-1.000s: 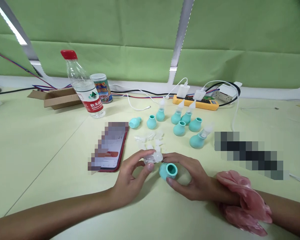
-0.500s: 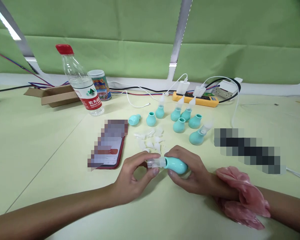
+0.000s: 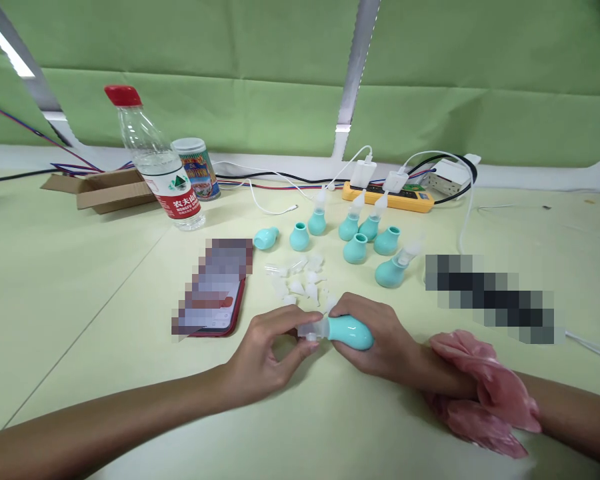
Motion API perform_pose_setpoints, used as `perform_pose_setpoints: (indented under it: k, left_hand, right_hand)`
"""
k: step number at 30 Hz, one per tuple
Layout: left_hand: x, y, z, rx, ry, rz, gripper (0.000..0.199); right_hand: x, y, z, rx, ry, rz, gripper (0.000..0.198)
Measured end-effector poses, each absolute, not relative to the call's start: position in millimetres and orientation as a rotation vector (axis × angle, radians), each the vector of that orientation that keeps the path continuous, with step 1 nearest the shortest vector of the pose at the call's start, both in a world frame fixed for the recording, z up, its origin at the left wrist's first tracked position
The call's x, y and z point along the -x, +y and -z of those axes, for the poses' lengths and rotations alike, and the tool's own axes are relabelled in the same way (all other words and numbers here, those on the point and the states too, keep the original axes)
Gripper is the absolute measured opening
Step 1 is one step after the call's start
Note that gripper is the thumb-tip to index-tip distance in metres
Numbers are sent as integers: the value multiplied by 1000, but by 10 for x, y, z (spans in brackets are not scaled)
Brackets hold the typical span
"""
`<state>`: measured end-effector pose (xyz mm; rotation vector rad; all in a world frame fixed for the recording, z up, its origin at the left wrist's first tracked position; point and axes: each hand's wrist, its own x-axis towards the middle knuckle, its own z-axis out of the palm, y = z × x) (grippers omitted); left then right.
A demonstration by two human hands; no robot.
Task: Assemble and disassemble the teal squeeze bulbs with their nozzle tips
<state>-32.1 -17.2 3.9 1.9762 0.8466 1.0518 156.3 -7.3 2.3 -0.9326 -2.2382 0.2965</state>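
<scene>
Pale-green counter (image 3: 290,427) against green cloth backdrop (image 3: 180,40). L hand (image 3: 260,353): thumb & index pinch a clear tube (image 3: 313,331). R hand (image 3: 390,340): fingers curl round a teal bulb (image 3: 353,333) lying sideways btwn the hands, its mouth meeting the tube's R end. Can't tell how deep tube sits; fingers partly hide it, & bulb's base is tucked in R palm. Phone (image 3: 225,313) to L & dark obj. (image 3: 485,297) to R are pixelated. Forearms cut off at frame edges. Loose clear pcs. (image 3: 313,292) lie just beyond hands, more bulbs (image 3: 355,250) behind; counter spreads toward viewer, near edge out of frame.
</scene>
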Motion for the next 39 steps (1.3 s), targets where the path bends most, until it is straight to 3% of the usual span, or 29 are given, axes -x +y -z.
perform_pose_setpoints:
  k: [9,17,27,34,36,39]
  left_hand:
    - [356,-227,20,-2348,589,-1162,45]
    - [378,-261,7,-2776,526,-1039,52]
    - [385,-216,31,-2864,466,-1065,50]
    - [422,-84,-146,-2530,649,-1285,49]
    - [458,-31,-218,-2640,779,-1203,40]
    - [479,42,-260,-2926,1148,-785,28]
  right_hand:
    - [-1549,-85,-142,1042,-2120,-1192,11]
    - [-1540,-84,-285,1105,-2085,-1526,13]
    - [-1561,-93,-233,1133,-1989,-1681,17]
    - [-1507,-155,-142,1205,-1834,-1286,23]
    - [-1494,-170,-127,1204,-1793,-1209,22]
    - [-1488,-174,-119,1250,-1712,-1196,24]
